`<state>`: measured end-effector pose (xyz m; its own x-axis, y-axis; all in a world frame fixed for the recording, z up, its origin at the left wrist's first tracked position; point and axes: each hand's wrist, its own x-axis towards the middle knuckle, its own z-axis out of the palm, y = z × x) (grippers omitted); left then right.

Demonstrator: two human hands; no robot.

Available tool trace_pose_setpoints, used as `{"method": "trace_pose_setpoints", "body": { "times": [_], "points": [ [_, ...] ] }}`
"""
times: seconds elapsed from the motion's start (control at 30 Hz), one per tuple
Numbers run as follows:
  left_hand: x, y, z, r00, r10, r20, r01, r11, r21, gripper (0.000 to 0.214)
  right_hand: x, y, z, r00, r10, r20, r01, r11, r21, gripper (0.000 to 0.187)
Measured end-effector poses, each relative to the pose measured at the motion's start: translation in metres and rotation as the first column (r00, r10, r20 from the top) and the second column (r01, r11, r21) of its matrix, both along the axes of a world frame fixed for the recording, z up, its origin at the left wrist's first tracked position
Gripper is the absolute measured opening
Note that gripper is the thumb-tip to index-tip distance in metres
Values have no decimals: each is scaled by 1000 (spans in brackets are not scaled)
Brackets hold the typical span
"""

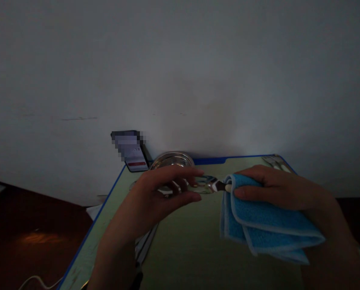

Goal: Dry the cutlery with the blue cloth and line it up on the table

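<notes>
A light-blue cloth (pixel 267 213) with pale edging is folded in my right hand (pixel 276 187). My right thumb and fingers press it around the pale handle (pixel 228 188) of a shiny metal spoon (pixel 212 186). The spoon's head points left, over the table. Around that head curve the fingers of my left hand (pixel 156 193), thumb and index apart above and below it. In the dim light I cannot make out whether they touch the metal. A round steel bowl (pixel 175 158) stands behind my left hand.
A phone (pixel 133 151) leans on the wall at the back left of the green table (pixel 198 241) with blue edging. Forks with pale handles (pixel 276 163) lie at the back right corner. Metal pieces (pixel 145 245) lie beneath my left forearm. A white cable (pixel 36 278) runs across the floor.
</notes>
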<state>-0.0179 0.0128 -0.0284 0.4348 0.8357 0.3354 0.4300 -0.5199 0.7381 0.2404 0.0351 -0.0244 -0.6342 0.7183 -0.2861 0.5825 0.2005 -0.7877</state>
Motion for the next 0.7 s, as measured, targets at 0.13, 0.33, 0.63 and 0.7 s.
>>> {"method": "trace_pose_setpoints", "body": {
  "times": [0.13,0.33,0.63,0.7],
  "points": [
    [0,1,1,1000,4,2,-4,1000,2,33,0,-1,0,1000,-5,-4,5,1000,-10,28],
    [1,-1,3,1000,-4,21,4,1000,-5,31,0,-1,1,1000,2,3,-2,1000,19,27],
    [2,-1,5,999,-8,51,9,1000,-9,28,-1,0,1,1000,8,18,-7,1000,-6,29],
    [1,-1,4,998,-16,61,16,1000,10,29,-2,0,2,1000,4,18,-4,1000,6,30]
  ]
}}
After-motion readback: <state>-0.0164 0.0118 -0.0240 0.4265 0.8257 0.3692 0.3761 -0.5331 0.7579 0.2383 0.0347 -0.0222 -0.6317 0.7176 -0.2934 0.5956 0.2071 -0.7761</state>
